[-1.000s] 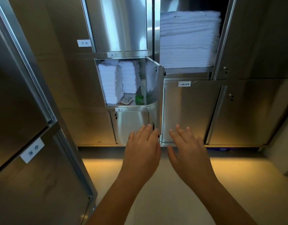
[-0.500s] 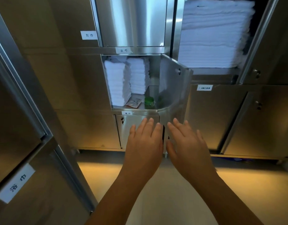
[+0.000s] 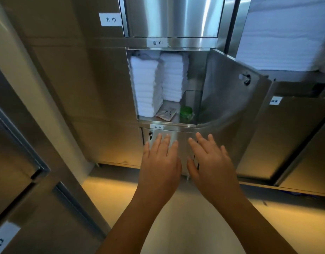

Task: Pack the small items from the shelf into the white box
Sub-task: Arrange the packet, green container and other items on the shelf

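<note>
At your 9 o'clock runs a steel cabinet front, with a white label up at 11. Straight ahead at 12, the open shelf holds two stacks of folded white towels. The small items lie to the right of the stacks. A flat printed packet sits on the shelf floor just beside the towels, and a green container stands at the packet's 3 o'clock.

Below the shelf, your left hand and right hand are side by side, near each other but apart. Their fingers are straight and spread, grasping nothing, in front of the lower door. You cannot tell whether the fingertips touch it.

At 1 o'clock the shelf's door stands swung out. More white towels fill the compartment at 2.
</note>
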Demonstrator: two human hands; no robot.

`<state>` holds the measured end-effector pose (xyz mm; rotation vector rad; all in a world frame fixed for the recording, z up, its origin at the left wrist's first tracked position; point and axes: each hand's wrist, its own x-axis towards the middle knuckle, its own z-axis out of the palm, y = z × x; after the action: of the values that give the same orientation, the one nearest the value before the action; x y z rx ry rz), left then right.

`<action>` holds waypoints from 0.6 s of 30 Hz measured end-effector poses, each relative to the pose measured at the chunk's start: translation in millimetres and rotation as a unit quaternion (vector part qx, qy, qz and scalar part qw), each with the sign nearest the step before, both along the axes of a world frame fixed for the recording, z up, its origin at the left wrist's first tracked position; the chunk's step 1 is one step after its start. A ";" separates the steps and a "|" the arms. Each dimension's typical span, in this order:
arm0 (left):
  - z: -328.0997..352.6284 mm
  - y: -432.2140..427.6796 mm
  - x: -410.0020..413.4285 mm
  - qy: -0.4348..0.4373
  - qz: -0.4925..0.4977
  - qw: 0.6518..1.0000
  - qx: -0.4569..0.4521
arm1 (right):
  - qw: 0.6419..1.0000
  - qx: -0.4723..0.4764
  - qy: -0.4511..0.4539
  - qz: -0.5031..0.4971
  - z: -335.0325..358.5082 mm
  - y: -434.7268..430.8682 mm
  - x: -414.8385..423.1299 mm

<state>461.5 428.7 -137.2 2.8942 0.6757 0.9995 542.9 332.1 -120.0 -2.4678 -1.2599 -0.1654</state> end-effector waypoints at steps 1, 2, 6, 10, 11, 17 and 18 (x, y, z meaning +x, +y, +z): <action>-1.6 9.3 11.5 0.003 0.001 1.000 0.001 | 1.000 -0.001 -0.002 -0.001 -1.5 9.5 11.6; -2.6 18.6 23.6 0.005 0.002 1.000 0.005 | 1.000 -0.001 -0.005 -0.002 -2.5 18.6 23.6; 4.3 54.3 79.8 0.004 -0.003 1.000 0.027 | 0.999 0.036 0.014 -0.001 1.5 56.2 76.5; 14.1 87.9 134.0 -0.008 -0.007 0.999 0.035 | 0.999 0.044 -0.003 0.002 8.2 96.9 130.0; 15.0 96.6 144.3 -0.011 -0.001 0.999 0.036 | 0.998 0.061 0.004 0.004 9.3 106.7 141.3; 5.9 141.7 183.1 -0.011 0.014 1.000 0.019 | 0.997 0.075 0.000 -0.008 -3.4 151.4 187.6; 4.3 149.4 189.2 -0.008 0.012 1.000 0.017 | 0.996 0.089 -0.001 -0.017 -5.9 159.0 192.7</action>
<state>650.7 578.1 -132.9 2.9099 0.7013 1.0459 735.6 491.1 -125.9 -2.3383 -1.1515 -0.2763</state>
